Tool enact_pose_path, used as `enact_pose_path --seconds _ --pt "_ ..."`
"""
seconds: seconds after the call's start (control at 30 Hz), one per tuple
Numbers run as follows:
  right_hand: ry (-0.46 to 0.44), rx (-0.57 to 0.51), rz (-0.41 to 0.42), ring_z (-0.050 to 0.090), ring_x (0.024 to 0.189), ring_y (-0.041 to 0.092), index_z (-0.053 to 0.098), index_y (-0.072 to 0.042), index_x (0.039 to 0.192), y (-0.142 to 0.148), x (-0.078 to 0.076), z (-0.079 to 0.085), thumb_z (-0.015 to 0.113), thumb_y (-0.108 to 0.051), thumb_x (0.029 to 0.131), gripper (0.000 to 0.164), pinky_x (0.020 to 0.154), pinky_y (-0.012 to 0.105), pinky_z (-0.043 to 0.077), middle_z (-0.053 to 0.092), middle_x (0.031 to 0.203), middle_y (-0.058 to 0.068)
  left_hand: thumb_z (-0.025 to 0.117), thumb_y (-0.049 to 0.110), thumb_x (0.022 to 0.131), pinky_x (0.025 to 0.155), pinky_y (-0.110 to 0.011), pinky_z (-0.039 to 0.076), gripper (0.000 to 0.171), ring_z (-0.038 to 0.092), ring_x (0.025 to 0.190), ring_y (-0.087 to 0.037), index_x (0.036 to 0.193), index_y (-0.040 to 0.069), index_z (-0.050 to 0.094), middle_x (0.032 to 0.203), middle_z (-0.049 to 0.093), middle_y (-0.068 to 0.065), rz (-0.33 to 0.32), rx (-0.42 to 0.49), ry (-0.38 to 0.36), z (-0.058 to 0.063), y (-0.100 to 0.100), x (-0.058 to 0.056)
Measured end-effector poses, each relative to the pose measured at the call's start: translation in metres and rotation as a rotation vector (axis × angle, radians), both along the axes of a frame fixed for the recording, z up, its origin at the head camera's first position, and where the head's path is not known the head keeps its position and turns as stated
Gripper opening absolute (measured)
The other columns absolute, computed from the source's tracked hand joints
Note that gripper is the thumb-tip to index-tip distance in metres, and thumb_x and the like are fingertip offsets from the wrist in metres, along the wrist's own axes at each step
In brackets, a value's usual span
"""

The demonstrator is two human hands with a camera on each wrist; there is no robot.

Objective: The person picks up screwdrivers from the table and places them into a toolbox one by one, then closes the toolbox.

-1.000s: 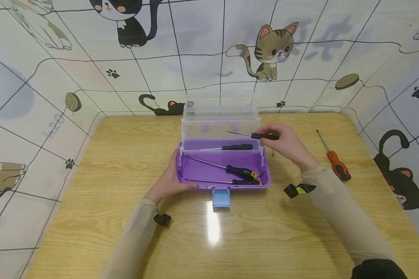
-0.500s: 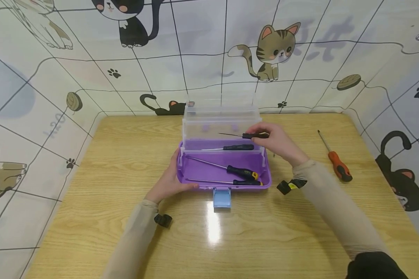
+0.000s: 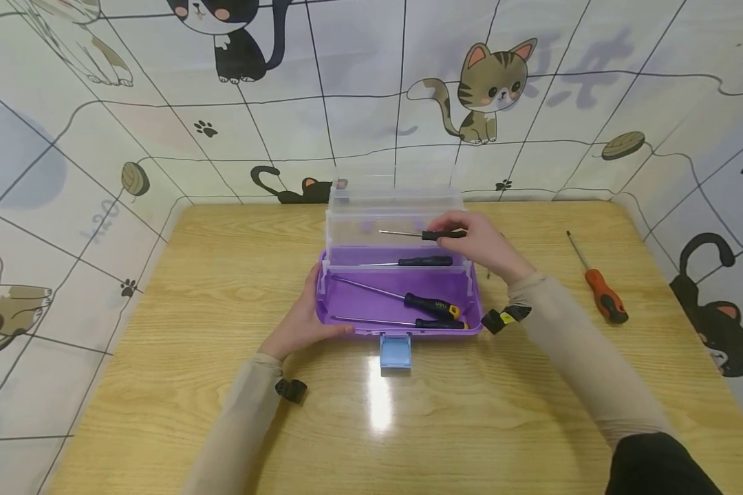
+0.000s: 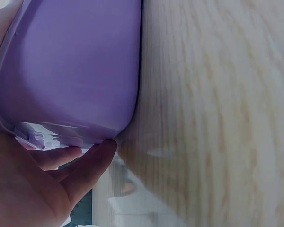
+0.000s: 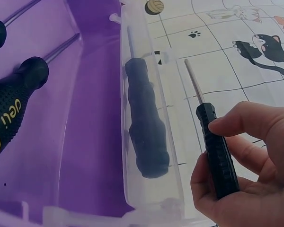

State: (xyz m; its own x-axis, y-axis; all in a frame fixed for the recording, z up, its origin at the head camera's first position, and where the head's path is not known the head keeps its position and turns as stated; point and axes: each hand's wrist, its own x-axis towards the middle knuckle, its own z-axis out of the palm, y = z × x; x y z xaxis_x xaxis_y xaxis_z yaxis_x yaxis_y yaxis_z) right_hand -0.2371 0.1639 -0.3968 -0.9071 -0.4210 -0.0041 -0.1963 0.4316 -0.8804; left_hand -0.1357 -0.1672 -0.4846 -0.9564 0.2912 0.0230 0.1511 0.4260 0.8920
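Observation:
My left hand (image 3: pixel 296 324) holds the left end of a purple plastic toolbox (image 3: pixel 365 278), thumb along the front; the left wrist view shows fingertips against its wall (image 4: pixel 80 61). Over the toolbox's back right part, my right hand (image 3: pixel 484 242) pinches a small black-handled screwdriver (image 5: pixel 218 161) between thumb and fingers, shaft pointing left. Just below it, another black-handled screwdriver (image 3: pixel 425 261) lies in the clear inner tray (image 5: pixel 151 189). A black and yellow Deli screwdriver (image 3: pixel 432 305) and a slimmer one (image 3: pixel 439 324) lie on the toolbox floor.
The toolbox's clear lid (image 3: pixel 396 204) stands open at the back, near the cat-print wall covering (image 3: pixel 359 124). Its blue latch (image 3: pixel 395 352) hangs down in front. An orange and black screwdriver (image 3: pixel 607 299) lies on the wooden table (image 3: pixel 210 289) to the right.
My right hand has moved left with the small screwdriver, from the toolbox's right end to over the clear tray. My left hand keeps its hold on the toolbox.

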Motion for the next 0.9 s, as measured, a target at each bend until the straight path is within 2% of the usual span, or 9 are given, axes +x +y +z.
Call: enact_pose_path --seconds 0.27,0.6,0.9 --pt "0.0 0.001 0.022 0.056 0.107 0.023 0.069 -0.006 0.113 -0.009 -0.007 -0.006 0.064 -0.003 0.087 0.026 0.087 0.038 0.045 0.064 0.112 0.01 0.093 0.026 0.062 0.113 -0.048 0.02 0.137 0.025 0.14 -0.027 0.155 0.028 -0.006 0.158 0.016 -0.01 -0.007 0.017 0.014 -0.001 0.001 -0.001" --pt "0.007 0.066 0.12 0.056 0.11 0.03 0.067 -0.002 0.112 -0.025 -0.011 -0.014 0.061 -0.003 0.09 0.023 0.092 0.044 0.045 0.064 0.113 0.014 0.093 0.028 0.062 0.113 -0.047 0.02 0.136 0.024 0.141 -0.028 0.155 0.025 -0.006 0.158 0.016 -0.011 0.004 -0.013 0.011 -0.001 0.0 0.0" --pt "0.031 0.084 0.136 0.057 0.108 0.03 0.068 -0.001 0.109 -0.033 -0.015 -0.022 0.062 -0.001 0.089 0.022 0.094 0.045 0.044 0.066 0.11 0.014 0.092 0.029 0.063 0.113 -0.047 0.019 0.134 0.022 0.141 -0.027 0.155 0.026 -0.006 0.159 0.014 -0.009 0.006 -0.007 -0.016 0.0 0.001 0.001"
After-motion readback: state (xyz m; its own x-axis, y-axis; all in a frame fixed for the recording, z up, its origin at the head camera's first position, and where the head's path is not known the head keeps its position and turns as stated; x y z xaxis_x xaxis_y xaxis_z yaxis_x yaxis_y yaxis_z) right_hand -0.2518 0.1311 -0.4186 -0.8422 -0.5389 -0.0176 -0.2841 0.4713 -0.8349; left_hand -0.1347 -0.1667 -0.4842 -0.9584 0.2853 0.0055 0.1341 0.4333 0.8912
